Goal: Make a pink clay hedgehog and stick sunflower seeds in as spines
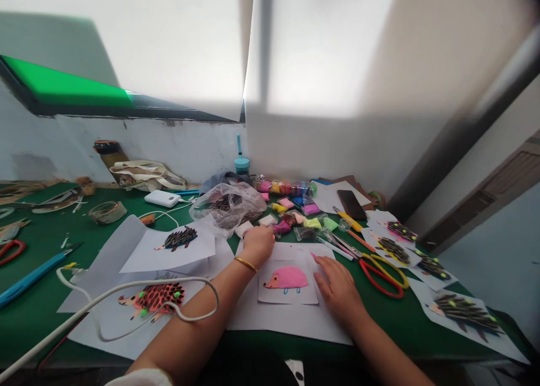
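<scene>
My left hand (258, 245), with a gold bangle at its wrist, reaches to the near edge of several small clay packets. Its fingers are curled together; what they grip, if anything, is hidden. A white packet (267, 220) and a magenta packet (282, 227) lie right by its fingers. My right hand (340, 287) rests on the white paper with fingers stretched out, and a small pink spot shows at one fingertip. Between the hands lies a card (270, 297) bearing a hedgehog (289, 277) with a pink body, peach face and blue-outlined feet.
Scissors (379, 268) with red and yellow handles lie right, near a phone (351, 204). Finished hedgehog cards (464, 313) line the right edge. At left are more hedgehog sheets (169, 248), a white cable (139, 284) and a blue craft knife (34, 279). A plastic bag (228, 206) sits behind.
</scene>
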A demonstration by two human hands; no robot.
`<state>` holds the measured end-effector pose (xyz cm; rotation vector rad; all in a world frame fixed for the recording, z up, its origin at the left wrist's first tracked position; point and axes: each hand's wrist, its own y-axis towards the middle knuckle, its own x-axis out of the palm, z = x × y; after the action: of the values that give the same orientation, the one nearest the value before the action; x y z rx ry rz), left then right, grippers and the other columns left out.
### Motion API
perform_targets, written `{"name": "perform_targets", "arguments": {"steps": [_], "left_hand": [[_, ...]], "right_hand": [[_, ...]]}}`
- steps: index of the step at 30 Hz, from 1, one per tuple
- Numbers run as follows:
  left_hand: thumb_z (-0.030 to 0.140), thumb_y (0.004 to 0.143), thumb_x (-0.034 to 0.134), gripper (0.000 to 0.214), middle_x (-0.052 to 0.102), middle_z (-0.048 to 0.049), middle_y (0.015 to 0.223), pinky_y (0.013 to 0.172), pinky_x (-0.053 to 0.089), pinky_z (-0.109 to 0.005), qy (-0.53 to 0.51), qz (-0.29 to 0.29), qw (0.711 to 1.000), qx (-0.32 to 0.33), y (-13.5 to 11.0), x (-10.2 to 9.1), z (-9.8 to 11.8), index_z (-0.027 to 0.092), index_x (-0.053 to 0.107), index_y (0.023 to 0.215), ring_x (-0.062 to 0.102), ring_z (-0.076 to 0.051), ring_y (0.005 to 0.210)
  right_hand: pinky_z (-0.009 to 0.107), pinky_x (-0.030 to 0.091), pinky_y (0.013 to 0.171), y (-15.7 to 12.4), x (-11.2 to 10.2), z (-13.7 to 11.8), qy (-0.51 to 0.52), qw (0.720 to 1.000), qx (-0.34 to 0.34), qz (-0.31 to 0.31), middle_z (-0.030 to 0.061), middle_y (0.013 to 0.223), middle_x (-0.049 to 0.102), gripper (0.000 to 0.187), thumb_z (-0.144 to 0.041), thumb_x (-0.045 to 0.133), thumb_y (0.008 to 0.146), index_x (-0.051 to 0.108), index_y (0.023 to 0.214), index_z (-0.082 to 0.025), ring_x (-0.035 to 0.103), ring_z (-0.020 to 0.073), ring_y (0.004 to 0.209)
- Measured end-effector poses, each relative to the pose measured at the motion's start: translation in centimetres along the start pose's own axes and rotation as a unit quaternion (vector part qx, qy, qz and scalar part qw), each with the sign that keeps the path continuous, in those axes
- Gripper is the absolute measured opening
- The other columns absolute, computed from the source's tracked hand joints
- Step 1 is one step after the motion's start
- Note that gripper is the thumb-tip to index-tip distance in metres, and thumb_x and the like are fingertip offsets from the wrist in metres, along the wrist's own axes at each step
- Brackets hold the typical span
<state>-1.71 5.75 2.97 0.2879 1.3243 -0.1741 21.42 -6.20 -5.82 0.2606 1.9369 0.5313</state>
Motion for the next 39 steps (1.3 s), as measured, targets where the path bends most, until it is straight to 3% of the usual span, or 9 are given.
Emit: {"name": "perform_targets", "arguments": {"steps": [5, 9, 14, 17, 25, 30, 34, 39], "left_hand": [[0.027, 0.094, 0.051, 0.017, 0.069, -0.007, 0.094, 0.08, 0.046, -0.032, -0.087, 0.048, 0.994, 0.034, -2.4, -0.8, -1.1, 0.019, 0.066, 0.095, 0.064, -0.021, 0.089], [0.02, 0.092, 0.054, 0.025, 0.068, -0.0028, 0.102, 0.081, 0.046, -0.025, -0.161, 0.079, 0.982, 0.06, -3.6, 0.1, -2.0, 0.021, 0.06, 0.116, 0.063, -0.016, 0.092], [0.029, 0.094, 0.053, 0.015, 0.067, -0.0028, 0.093, 0.074, 0.046, -0.028, -0.199, 0.099, 0.973, 0.06, -3.5, 2.1, -3.0, 0.019, 0.064, 0.098, 0.06, -0.017, 0.083], [0.026, 0.095, 0.05, 0.018, 0.067, -0.0041, 0.099, 0.08, 0.046, -0.029, -0.206, 0.106, 0.97, 0.07, -3.5, 2.8, -3.3, 0.02, 0.064, 0.103, 0.06, -0.018, 0.09], [0.025, 0.089, 0.061, 0.007, 0.066, -0.0019, 0.087, 0.073, 0.045, -0.029, -0.203, 0.107, 0.97, 0.082, -4.4, 2.9, -2.6, 0.021, 0.065, 0.093, 0.06, -0.018, 0.081], [0.013, 0.088, 0.055, 0.024, 0.064, -0.0044, 0.098, 0.085, 0.046, -0.031, -0.199, 0.122, 0.968, 0.094, -4.4, 3.1, -2.7, 0.023, 0.069, 0.105, 0.06, -0.018, 0.092], [0.001, 0.08, 0.051, 0.037, 0.062, -0.0045, 0.099, 0.084, 0.049, -0.029, -0.204, 0.116, 0.967, 0.096, -3.9, 3.6, -2.8, 0.022, 0.071, 0.103, 0.06, -0.016, 0.091], [0.004, 0.076, 0.054, 0.047, 0.059, -0.0089, 0.115, 0.098, 0.048, -0.037, -0.194, 0.114, 0.971, 0.088, -3.1, 3.6, -2.7, 0.02, 0.066, 0.119, 0.056, -0.022, 0.109]], "right_hand": [[0.049, 0.04, 0.106, 0.0, 0.0, 0.1, 0.0, 1.0, -0.004, -0.004, 0.0085, 0.131, 0.064, 0.042, -0.043, 0.041, 0.098, 0.061, 0.128, -0.023, 0.055, 0.0288, 0.126], [0.052, 0.037, 0.108, -0.1, 0.1, 0.1, -0.001, 1.0, -0.001, -0.012, 0.0091, 0.133, 0.062, 0.042, -0.043, 0.04, 0.098, 0.06, 0.129, -0.023, 0.053, 0.0293, 0.127], [0.054, 0.037, 0.109, -0.1, 0.3, 0.1, -0.005, 1.0, 0.005, -0.024, 0.0101, 0.133, 0.062, 0.043, -0.041, 0.039, 0.097, 0.061, 0.128, -0.021, 0.053, 0.0299, 0.128], [0.055, 0.036, 0.109, -0.1, 0.3, 0.2, -0.009, 0.999, 0.008, -0.031, 0.0104, 0.133, 0.063, 0.042, -0.04, 0.038, 0.097, 0.061, 0.128, -0.021, 0.054, 0.03, 0.127], [0.056, 0.037, 0.11, 0.1, 0.4, 0.1, -0.001, 1.0, 0.0, -0.03, 0.0102, 0.132, 0.063, 0.039, -0.035, 0.044, 0.094, 0.064, 0.124, -0.021, 0.055, 0.0298, 0.126], [0.048, 0.043, 0.105, 0.5, -0.1, 0.3, 0.032, 0.999, -0.027, -0.018, 0.0104, 0.128, 0.065, 0.036, -0.033, 0.046, 0.094, 0.066, 0.121, -0.02, 0.055, 0.0275, 0.123], [0.045, 0.044, 0.102, 4.2, -1.0, 0.7, 0.011, 0.999, -0.051, -0.012, 0.0102, 0.123, 0.065, 0.035, -0.033, 0.048, 0.093, 0.067, 0.119, -0.02, 0.056, 0.0272, 0.116], [0.039, 0.045, 0.092, 13.1, 0.2, 0.0, -0.054, 0.998, -0.022, -0.033, 0.0101, 0.11, 0.067, 0.031, -0.03, 0.054, 0.09, 0.07, 0.114, -0.021, 0.058, 0.0264, 0.104]]}}
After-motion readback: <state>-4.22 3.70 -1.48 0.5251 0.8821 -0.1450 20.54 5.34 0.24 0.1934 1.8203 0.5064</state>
